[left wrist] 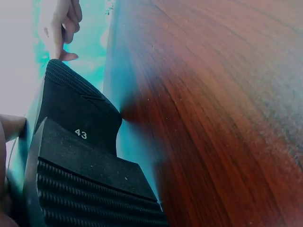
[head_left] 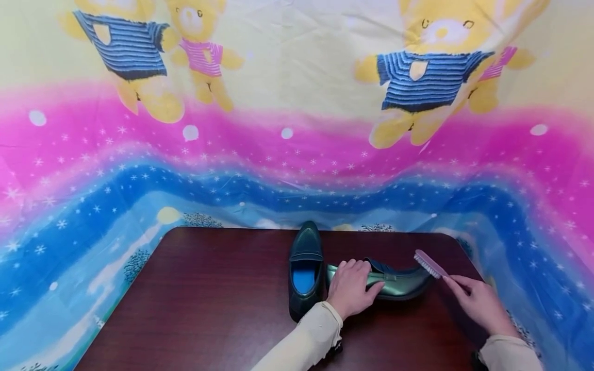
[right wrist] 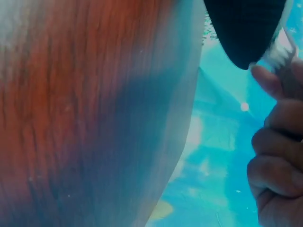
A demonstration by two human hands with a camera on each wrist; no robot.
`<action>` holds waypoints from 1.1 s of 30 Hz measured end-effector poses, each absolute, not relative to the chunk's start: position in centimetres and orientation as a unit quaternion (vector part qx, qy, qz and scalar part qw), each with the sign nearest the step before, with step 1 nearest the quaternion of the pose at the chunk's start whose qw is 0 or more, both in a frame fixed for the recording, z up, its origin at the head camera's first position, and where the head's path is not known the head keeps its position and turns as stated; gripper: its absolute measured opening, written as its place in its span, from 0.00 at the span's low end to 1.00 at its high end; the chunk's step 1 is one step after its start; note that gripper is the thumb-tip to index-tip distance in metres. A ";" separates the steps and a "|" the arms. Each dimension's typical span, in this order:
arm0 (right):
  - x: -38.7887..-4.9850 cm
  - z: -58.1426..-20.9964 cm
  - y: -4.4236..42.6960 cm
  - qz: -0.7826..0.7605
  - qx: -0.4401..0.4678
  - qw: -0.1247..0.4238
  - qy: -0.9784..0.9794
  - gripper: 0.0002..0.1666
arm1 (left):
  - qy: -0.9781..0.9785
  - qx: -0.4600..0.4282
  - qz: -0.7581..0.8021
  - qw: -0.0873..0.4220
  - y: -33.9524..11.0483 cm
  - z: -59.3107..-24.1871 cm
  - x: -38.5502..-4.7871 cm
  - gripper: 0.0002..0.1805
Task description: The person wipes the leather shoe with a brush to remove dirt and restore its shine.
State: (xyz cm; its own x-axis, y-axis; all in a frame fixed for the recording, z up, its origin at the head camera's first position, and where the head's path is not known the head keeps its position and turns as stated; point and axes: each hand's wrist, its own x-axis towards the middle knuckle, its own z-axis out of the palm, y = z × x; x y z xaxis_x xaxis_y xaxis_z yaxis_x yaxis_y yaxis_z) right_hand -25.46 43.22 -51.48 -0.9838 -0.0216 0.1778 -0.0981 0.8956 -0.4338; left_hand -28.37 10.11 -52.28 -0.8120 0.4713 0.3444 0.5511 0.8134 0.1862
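A dark green leather loafer [head_left: 401,284] is turned sideways, its toe pointing right. My left hand [head_left: 350,288] grips it around the heel and opening. In the left wrist view its ridged black sole [left wrist: 83,116] shows the number 43. My right hand [head_left: 484,306] holds a shoe brush [head_left: 429,264] by its handle, with the pale bristles at the toe. In the right wrist view the fingers [right wrist: 279,170] curl around the handle, and the bristles are blurred beside the toe. Left of my left hand stands the second loafer [head_left: 307,246], upright with a blue insole, toe facing away.
Both shoes are over a dark red-brown wooden table [head_left: 209,288] with rounded far corners. A printed cloth [head_left: 287,154] with bears and snowflakes hangs behind the table and along its sides. The brush is near the table's right edge.
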 end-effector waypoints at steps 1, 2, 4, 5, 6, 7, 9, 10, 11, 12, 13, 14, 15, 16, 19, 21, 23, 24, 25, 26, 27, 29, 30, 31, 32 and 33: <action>-25.6 -51.6 43.3 0.223 0.025 0.084 -0.971 0.29 | -0.942 -0.272 -0.140 0.140 10.1 -52.3 -28.3 0.22; -25.8 -51.6 43.5 0.221 0.020 0.081 -0.972 0.29 | -0.942 -0.272 -0.140 0.139 10.2 -52.3 -28.3 0.22; -26.0 -51.6 43.7 0.216 0.012 0.074 -0.974 0.31 | -0.942 -0.273 -0.138 0.135 10.2 -52.3 -28.1 0.22; -26.1 -51.7 43.8 0.212 0.007 0.071 -0.975 0.31 | -0.942 -0.274 -0.137 0.135 10.3 -52.3 -28.1 0.22; -26.2 -51.8 43.9 0.209 0.002 0.067 -0.976 0.32 | -0.942 -0.275 -0.135 0.136 10.3 -52.4 -28.0 0.22; -26.3 -51.8 43.9 0.206 -0.003 0.060 -0.977 0.33 | -0.942 -0.277 -0.133 0.137 10.3 -52.4 -28.0 0.22; -26.4 -51.8 44.1 0.199 -0.012 0.044 -0.979 0.36 | -0.941 -0.280 -0.129 0.141 10.4 -52.4 -27.9 0.22; -26.4 -51.9 44.1 0.197 -0.015 0.038 -0.980 0.37 | -0.940 -0.281 -0.128 0.144 10.4 -52.3 -27.9 0.22; -26.5 -51.9 44.2 0.196 -0.017 0.035 -0.980 0.37 | -0.940 -0.282 -0.126 0.146 10.4 -52.3 -27.9 0.22; -26.5 -51.9 44.2 0.196 -0.019 0.032 -0.980 0.38 | -0.940 -0.282 -0.124 0.149 10.4 -52.3 -27.9 0.22; -26.5 -51.9 44.2 0.196 -0.018 0.032 -0.980 0.38 | -0.940 -0.282 -0.124 0.150 10.4 -52.2 -27.9 0.22; -26.5 -51.8 44.2 0.198 -0.018 0.035 -0.979 0.38 | -0.940 -0.282 -0.124 0.151 10.4 -52.2 -27.9 0.22; -26.5 -51.8 44.2 0.202 -0.017 0.039 -0.978 0.38 | -0.940 -0.281 -0.124 0.151 10.4 -52.2 -27.9 0.22; -26.4 -51.8 44.1 0.207 -0.016 0.046 -0.977 0.37 | -0.940 -0.280 -0.124 0.152 10.4 -52.2 -27.9 0.22; -25.9 -51.7 43.9 0.227 -0.009 0.065 -0.972 0.34 | -0.940 -0.280 -0.126 0.150 10.4 -52.2 -27.9 0.22; -25.6 -51.6 43.8 0.241 -0.002 0.075 -0.968 0.31 | -0.940 -0.280 -0.127 0.148 10.3 -52.2 -27.9 0.23; -25.2 -51.6 43.7 0.254 0.006 0.081 -0.964 0.28 | -0.940 -0.280 -0.128 0.146 10.3 -52.2 -28.0 0.23; -25.1 -51.5 43.6 0.258 0.008 0.083 -0.963 0.27 | -0.941 -0.279 -0.128 0.146 10.2 -52.2 -28.0 0.23; -25.0 -51.5 43.5 0.263 0.012 0.083 -0.961 0.26 | -0.941 -0.278 -0.128 0.146 10.2 -52.2 -28.0 0.23; -24.8 -51.4 43.5 0.267 0.016 0.083 -0.960 0.26 | -0.941 -0.277 -0.128 0.147 10.2 -52.2 -28.1 0.23; -24.7 -51.4 43.4 0.269 0.020 0.083 -0.959 0.25 | -0.941 -0.276 -0.128 0.147 10.2 -52.2 -28.1 0.23; -24.5 -51.4 43.2 0.270 0.026 0.087 -0.959 0.23 | -0.941 -0.275 -0.128 0.149 10.2 -52.3 -28.1 0.23; -24.4 -51.4 43.1 0.268 0.029 0.088 -0.959 0.23 | -0.941 -0.275 -0.128 0.150 10.2 -52.3 -28.2 0.23; -24.4 -51.4 43.1 0.266 0.031 0.089 -0.959 0.22 | -0.941 -0.275 -0.129 0.150 10.2 -52.3 -28.1 0.23; -24.5 -51.5 43.1 0.262 0.031 0.092 -0.960 0.21 | -0.941 -0.276 -0.129 0.151 10.2 -52.3 -28.1 0.23; -24.5 -51.5 43.1 0.256 0.028 0.095 -0.962 0.21 | -0.940 -0.276 -0.129 0.151 10.2 -52.3 -28.1 0.23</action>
